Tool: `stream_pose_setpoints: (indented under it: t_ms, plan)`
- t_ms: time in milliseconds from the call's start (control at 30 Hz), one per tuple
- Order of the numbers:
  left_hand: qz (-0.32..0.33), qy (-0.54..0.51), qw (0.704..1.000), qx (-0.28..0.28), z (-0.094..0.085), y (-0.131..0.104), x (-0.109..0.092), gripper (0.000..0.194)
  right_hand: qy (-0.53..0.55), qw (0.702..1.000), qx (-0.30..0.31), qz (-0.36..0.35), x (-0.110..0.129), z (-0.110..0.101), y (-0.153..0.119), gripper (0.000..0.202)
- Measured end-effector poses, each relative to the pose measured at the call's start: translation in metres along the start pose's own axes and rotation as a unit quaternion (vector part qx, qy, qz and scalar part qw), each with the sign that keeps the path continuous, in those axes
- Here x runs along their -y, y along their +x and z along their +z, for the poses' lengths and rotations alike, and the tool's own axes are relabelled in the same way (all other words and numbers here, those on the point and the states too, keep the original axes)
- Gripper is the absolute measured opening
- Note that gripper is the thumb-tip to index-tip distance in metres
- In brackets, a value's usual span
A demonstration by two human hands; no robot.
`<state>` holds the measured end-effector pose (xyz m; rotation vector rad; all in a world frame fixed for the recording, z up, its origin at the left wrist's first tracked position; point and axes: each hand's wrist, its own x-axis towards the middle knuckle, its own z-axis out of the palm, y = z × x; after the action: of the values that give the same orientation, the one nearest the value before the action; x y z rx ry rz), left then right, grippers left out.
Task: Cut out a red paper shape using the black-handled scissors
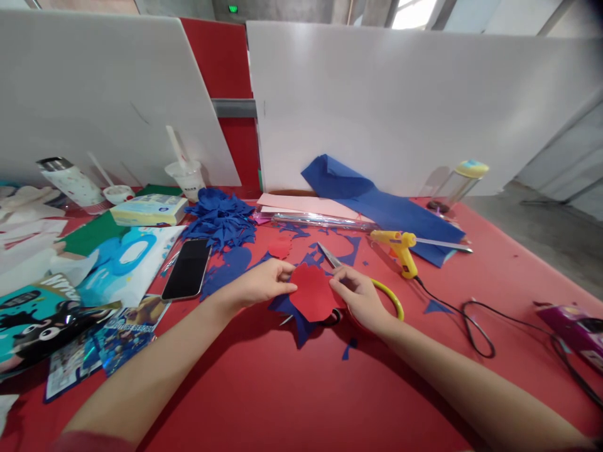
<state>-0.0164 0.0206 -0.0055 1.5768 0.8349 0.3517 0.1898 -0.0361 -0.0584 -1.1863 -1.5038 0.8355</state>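
A scallop-edged red paper cutout (311, 294) is spread between my two hands, above the table. My left hand (265, 282) pinches its left edge between thumb and fingers. At the right edge, my right hand (362, 297) grips it the same way. Scissors with a yellow handle (394, 299) lie partly under my right hand, their blade pointing away and left. Beneath the cutout are jagged blue paper scraps (304, 328) and a dark ring-like handle, mostly covered. Another red cutout (280, 247) rests just beyond my left hand.
Blue cut pieces are heaped (219, 216) behind a phone (187, 269). Snack packets (35, 320), a tissue pack (149, 210), a bottle (73, 183) and a cup (186, 177) crowd the left. Rightward lie a yellow glue gun (402, 250), its cord, and a large blue sheet (377, 204).
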Motion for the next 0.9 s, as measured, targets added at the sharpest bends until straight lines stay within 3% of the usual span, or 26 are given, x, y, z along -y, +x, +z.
stream_pose_setpoints:
  t_ms: [133,367,467,600,733,900]
  plan:
    - [0.004,-0.042,0.998,0.044,0.0,0.001,0.002,0.022,0.005,0.999,-0.049,-0.001,0.0,-0.001,0.004,0.017]
    - [-0.054,-0.14,0.987,-0.052,0.002,0.002,-0.004,0.018,0.033,0.989,-0.14,0.039,0.002,-0.011,0.008,0.013]
    - [-0.058,-0.172,0.982,-0.062,0.002,0.004,0.0,0.019,0.047,0.987,-0.155,-0.002,0.003,-0.014,0.007,0.006]
    - [-0.064,-0.221,0.971,-0.07,0.006,0.006,0.007,0.022,0.071,0.982,-0.113,-0.132,0.002,-0.013,0.003,0.009]
    - [-0.113,-0.256,0.958,-0.066,0.014,0.003,0.006,0.028,0.056,0.983,-0.034,-0.172,0.002,-0.011,-0.001,0.008]
    - [-0.096,-0.3,0.949,-0.005,0.025,0.004,0.001,0.04,-0.002,0.977,0.007,-0.213,0.006,-0.014,-0.001,0.02]
